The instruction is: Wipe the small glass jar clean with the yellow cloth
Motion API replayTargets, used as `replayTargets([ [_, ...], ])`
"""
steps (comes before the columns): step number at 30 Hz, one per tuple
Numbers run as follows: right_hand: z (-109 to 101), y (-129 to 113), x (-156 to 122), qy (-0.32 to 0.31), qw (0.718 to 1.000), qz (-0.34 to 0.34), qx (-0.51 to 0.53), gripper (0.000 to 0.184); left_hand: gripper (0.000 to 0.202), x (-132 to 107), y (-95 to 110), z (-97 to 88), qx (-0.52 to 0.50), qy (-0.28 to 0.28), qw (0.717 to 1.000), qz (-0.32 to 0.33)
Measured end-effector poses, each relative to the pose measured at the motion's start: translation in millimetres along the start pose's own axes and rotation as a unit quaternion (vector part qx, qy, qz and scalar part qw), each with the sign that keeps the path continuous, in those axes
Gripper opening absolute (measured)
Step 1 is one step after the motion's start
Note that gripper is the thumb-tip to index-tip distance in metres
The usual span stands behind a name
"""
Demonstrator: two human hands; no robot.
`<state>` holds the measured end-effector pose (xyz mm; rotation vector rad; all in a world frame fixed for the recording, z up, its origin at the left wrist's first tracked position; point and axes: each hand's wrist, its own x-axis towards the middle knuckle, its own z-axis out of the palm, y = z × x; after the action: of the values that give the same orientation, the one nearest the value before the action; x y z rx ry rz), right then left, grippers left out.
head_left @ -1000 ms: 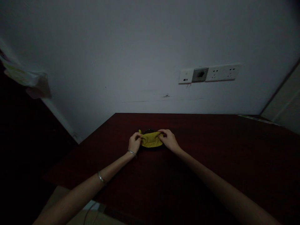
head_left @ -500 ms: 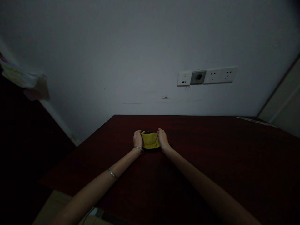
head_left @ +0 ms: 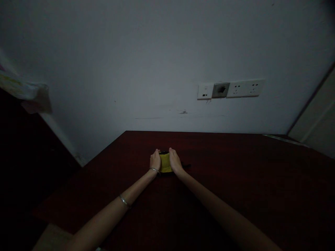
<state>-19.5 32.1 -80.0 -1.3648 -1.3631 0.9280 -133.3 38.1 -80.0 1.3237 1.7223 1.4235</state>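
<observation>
A small yellow cloth piece (head_left: 165,163) with a dark edge lies on the dark red table, between my two hands. My left hand (head_left: 155,160) is at its left side, fingers close together and bent slightly around the edge. My right hand (head_left: 176,162) presses in from the right and covers part of the yellow fabric. Something black and shiny (head_left: 164,152) shows at the far edge of the cloth; I cannot make out what it is. A thin black strap or cord (head_left: 186,165) sticks out to the right, past my right hand. The fingertips are partly hidden.
The table (head_left: 225,167) reaches back to a pale wall (head_left: 104,62). Several switches and sockets (head_left: 231,89) are set in the wall at the right. A whitish cloth or bag (head_left: 31,92) hangs at far left. A light strip (head_left: 285,140) lies along the table's back right edge.
My right hand has moved left, closer to my left hand, so less yellow cloth shows between them. More of the black strap is visible on the right. The view has shifted slightly.
</observation>
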Motion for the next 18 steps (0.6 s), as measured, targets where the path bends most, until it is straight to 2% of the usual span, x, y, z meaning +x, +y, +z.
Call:
replayTargets([
  [6, 3.5, -4.1, 4.0, -0.011, 1.000, 0.010, -0.016, 0.052, 0.035, 0.2, -2.0, -1.0, 0.019, -0.010, 1.000, 0.017],
  [12, 19.3, 1.1, 13.1, 0.009, 0.999, 0.024, -0.026, 0.050, 0.031, -2.9, -2.4, 10.6, 0.016, 0.027, 0.999, 0.022],
  [18, 26.3, 10.7, 18.3, 0.011, 0.999, -0.026, -0.043, 0.042, 0.036, -3.8, -5.4, 16.3, -0.016, 0.065, 0.998, 0.007],
])
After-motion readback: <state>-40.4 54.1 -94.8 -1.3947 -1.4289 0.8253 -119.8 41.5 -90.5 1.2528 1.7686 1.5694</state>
